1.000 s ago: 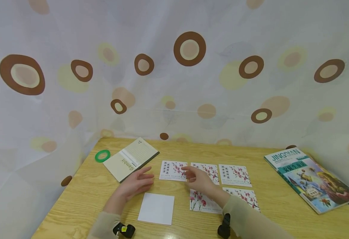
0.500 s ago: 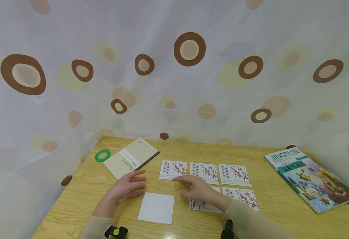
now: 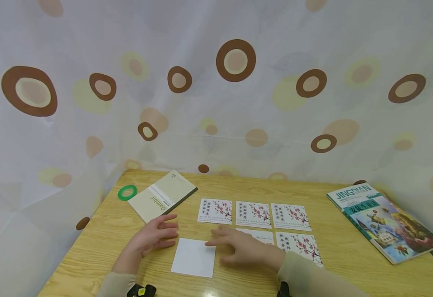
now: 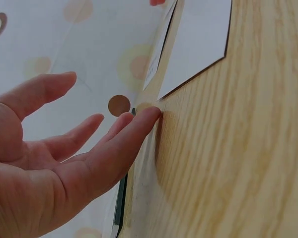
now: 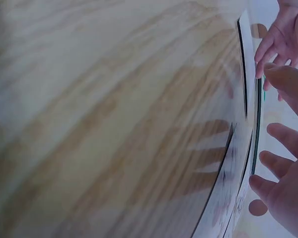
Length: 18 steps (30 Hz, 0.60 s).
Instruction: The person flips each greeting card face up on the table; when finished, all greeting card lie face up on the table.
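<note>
A blank white square card [image 3: 194, 258] lies on the wooden table between my hands. My left hand [image 3: 151, 237] holds nothing; its fingers are spread and loosely bent just left of the card, low over the wood in the left wrist view. My right hand [image 3: 240, 247] is also without anything in it, fingers reaching over the card's right edge. Beneath and behind it, a card with red lettering [image 3: 255, 235] is partly hidden. Three blossom-printed cards form the back row: left [image 3: 215, 211], middle [image 3: 253, 214], right [image 3: 291, 217]. Another blossom card [image 3: 300, 247] sits right of my right hand.
A beige notebook [image 3: 162, 196] lies at the back left beside a green tape roll [image 3: 127, 192]. On the right rests a colourful magazine [image 3: 385, 222]. A patterned curtain [image 3: 216, 103] hangs along the table's back and sides.
My right hand has come down from over the blossom cards to the white card's right edge. My left hand has drawn slightly left and toward me. The cards stay in place.
</note>
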Tool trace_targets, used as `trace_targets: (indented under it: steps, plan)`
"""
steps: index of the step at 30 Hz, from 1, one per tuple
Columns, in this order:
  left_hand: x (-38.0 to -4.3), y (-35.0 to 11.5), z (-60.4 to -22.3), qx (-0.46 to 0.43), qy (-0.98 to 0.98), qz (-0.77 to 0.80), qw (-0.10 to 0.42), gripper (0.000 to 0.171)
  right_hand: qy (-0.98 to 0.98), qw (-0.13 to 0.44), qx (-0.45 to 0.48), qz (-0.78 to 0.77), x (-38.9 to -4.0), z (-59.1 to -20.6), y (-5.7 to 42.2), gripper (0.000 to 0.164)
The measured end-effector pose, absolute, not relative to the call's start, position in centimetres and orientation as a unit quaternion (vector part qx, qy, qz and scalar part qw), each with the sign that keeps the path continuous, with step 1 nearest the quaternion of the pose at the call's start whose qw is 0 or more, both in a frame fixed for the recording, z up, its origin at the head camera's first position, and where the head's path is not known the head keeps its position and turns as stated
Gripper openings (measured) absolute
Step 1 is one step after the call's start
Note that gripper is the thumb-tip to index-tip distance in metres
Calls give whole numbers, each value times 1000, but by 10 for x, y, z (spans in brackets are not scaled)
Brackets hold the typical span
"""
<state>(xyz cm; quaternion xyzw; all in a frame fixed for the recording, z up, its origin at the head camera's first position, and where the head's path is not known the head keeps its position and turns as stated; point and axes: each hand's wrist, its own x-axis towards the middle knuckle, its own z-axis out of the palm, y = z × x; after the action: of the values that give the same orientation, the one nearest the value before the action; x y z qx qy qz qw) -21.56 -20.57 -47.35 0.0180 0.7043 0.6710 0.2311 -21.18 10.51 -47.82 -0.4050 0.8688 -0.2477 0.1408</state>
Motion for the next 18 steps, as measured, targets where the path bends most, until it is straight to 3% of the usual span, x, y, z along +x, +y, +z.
trace_targets:
  steps: [5,18]
  plan:
    - [-214,-207,-474,21,702,672,237,69,861,144,-440,-211,-205,-478,100,51]
    - [-208,-205,-471,-8,716,661,226,67,837,84,-520,-147,-201,-486,96,47]
